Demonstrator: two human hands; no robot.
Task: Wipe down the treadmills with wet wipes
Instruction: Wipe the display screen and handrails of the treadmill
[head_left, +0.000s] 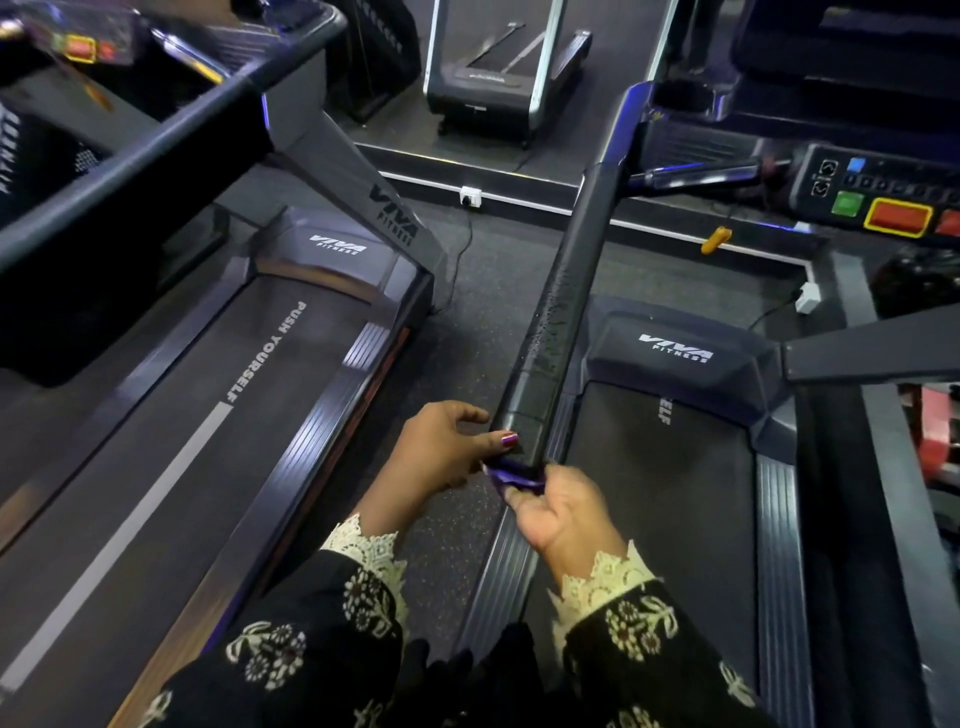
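Down at the near end of the long black handrail (563, 291) of the right-hand grey treadmill (675, 467), a small crumpled wet wipe (514, 479), tinted purple by the light, is wrapped under the rail's tip. The right hand (563, 512) pinches the wipe from below, its fingers (519, 500) curled up around the cloth. The left hand (441, 452) sits just beside the tip on its outer side, with the thumb laid against the rail's end, touching the edge of the wipe, and the other fingers loosely bent; whether this hand truly grips anything cannot be told. Tiny droplets glisten along the middle stretch of the handrail. Both arms wear black sleeves (311, 649) printed with white flowers and edged in cream lace. A second grey treadmill (208, 415), its belt marked PUSH YOURSELF, stands to the left across a strip of dark speckled floor (467, 322). A control console (883, 208) with green and red buttons shows at the upper right.
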